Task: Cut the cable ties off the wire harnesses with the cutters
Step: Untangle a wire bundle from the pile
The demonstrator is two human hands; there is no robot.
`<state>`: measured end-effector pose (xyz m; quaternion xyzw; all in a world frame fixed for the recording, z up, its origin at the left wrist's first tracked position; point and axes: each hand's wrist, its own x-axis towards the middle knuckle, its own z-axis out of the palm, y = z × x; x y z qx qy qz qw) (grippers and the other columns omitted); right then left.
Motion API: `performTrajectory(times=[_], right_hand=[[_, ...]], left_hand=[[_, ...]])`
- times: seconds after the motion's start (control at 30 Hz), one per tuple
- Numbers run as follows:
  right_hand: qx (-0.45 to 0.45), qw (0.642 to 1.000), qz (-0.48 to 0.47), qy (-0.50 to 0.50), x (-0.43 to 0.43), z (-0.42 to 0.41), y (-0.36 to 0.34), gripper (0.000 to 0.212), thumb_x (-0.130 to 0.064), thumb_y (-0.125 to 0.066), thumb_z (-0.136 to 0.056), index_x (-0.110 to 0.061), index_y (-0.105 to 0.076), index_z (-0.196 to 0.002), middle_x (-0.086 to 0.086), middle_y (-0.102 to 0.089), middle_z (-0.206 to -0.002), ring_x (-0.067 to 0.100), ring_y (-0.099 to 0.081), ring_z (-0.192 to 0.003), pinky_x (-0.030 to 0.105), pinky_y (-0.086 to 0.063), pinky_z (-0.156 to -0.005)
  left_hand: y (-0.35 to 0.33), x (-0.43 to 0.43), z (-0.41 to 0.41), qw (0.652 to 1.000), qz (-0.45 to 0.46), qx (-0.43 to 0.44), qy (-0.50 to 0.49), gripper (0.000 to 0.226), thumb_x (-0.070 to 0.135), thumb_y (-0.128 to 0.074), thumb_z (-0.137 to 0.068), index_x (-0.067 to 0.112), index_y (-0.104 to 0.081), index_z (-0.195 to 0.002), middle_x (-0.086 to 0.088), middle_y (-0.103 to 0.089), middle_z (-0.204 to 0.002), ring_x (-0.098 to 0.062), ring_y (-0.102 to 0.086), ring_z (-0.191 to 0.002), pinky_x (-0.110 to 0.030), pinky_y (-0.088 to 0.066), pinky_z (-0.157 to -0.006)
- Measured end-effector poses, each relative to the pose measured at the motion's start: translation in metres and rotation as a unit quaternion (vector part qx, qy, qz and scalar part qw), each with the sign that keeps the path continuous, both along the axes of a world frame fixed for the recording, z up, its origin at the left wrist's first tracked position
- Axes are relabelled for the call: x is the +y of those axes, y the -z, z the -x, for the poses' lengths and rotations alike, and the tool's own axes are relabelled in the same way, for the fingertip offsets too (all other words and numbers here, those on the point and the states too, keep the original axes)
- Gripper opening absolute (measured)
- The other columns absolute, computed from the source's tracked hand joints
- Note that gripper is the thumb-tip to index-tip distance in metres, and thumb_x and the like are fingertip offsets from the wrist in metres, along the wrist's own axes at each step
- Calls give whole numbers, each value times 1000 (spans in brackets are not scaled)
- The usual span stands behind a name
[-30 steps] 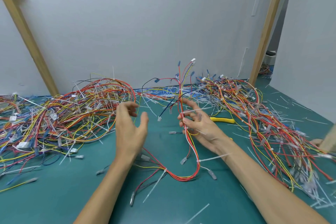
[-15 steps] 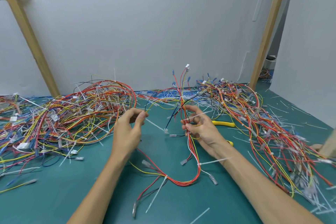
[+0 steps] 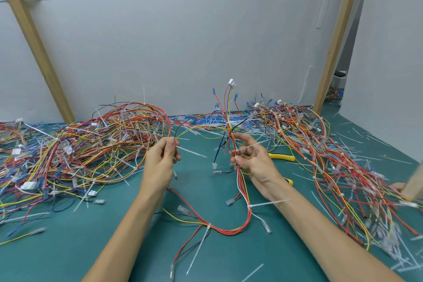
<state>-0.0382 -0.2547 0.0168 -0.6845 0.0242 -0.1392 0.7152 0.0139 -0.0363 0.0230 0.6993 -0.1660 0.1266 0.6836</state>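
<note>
Gripping one wire harness (image 3: 229,232), the right hand (image 3: 254,165) curls round its bundle while the left hand (image 3: 160,162) pinches two strands. One pair of cutters (image 3: 282,157) lies between the left heap (image 3: 80,144) and the right heap (image 3: 332,167).

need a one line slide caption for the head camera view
Left hand pinches and right hand grips one tied wire harness; yellow cutters lie unused on the mat.

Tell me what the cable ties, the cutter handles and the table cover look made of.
Cable ties: translucent white plastic, probably nylon; thin stiff strips that hold straight.
Cutter handles: smooth yellow grips, likely plastic or rubber sleeves; blades hidden.
Table cover: matte teal mat, perhaps rubber or vinyl; flat, no glare.
</note>
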Motion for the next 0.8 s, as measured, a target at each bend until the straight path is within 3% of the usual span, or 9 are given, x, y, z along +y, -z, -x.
performTrajectory(times=[0.1,0.17,0.23,0.3,0.4,0.5,0.57,0.63,0.8], right_hand=[[0,1000,13,13,1,1,-1,73,26,-51,-85,-43,-73,-97,3,-62,-79,10,-68,-70,31,-53,-70],[-9,998,45,42,3,1,-3,71,25,-52,-86,-42,-72,-98,-4,-62,-72,10,-69,-70,36,-54,-74],[-30,992,87,81,6,2,-6,67,24,-53,-86,-39,-70,-98,2,-64,-76,10,-69,-70,37,-56,-78],[-58,980,149,121,10,3,-7,69,22,-52,-86,-43,-69,-100,1,-64,-77,9,-69,-70,29,-54,-74],[-119,940,267,174,15,7,-7,78,22,-49,-81,-50,-67,-106,-19,-68,-86,5,-65,-75,19,-52,-67],[-185,883,375,212,17,12,-5,84,24,-48,-72,-42,-66,-120,-15,-67,-103,8,-65,-88,28,-58,-74],[-208,844,438,230,20,14,-5,84,21,-47,-68,-40,-66,-123,-8,-62,-90,18,-63,-86,40,-56,-69],[-225,799,498,253,22,16,-6,83,17,-48,-65,-38,-67,-124,-13,-51,-79,18,-57,-77,39,-51,-60],[-248,731,580,260,26,20,-9,81,14,-53,-59,-32,-70,-123,-8,-52,-73,20,-47,-68,34,-43,-54]], left_hand=[[-1,1,1,999,-26,-22,-23,27,25,-46,-105,18,-63,-85,4,-59,-75,-6,-51,-71,-21,-42,-68],[1,4,1,991,-97,-54,-77,20,26,-55,-102,23,-67,-86,13,-66,-85,-8,-54,-87,-27,-40,-79],[4,5,1,959,-206,-96,-170,8,25,-62,-97,26,-70,-94,17,-67,-97,-14,-49,-107,-34,-32,-90],[4,4,3,932,-248,-129,-233,19,16,-64,-93,26,-66,-109,11,-64,-107,-21,-44,-114,-33,-26,-90],[-8,2,10,931,-162,-205,-254,48,-9,-50,-82,18,-58,-121,4,-56,-115,-18,-45,-110,-27,-32,-94],[-20,2,21,951,-60,-242,-182,32,0,-44,-89,19,-61,-109,9,-62,-102,-6,-57,-99,-22,-43,-86],[-23,-7,28,981,-37,-184,-57,26,12,-44,-96,18,-66,-106,6,-71,-94,-13,-67,-94,-27,-49,-83],[-21,-16,33,994,-26,-99,38,26,14,-49,-96,11,-69,-111,0,-75,-96,-16,-70,-96,-29,-53,-87],[-16,-22,28,997,46,-21,59,12,7,-68,-92,4,-68,-103,0,-75,-94,-12,-71,-90,-21,-54,-84]])
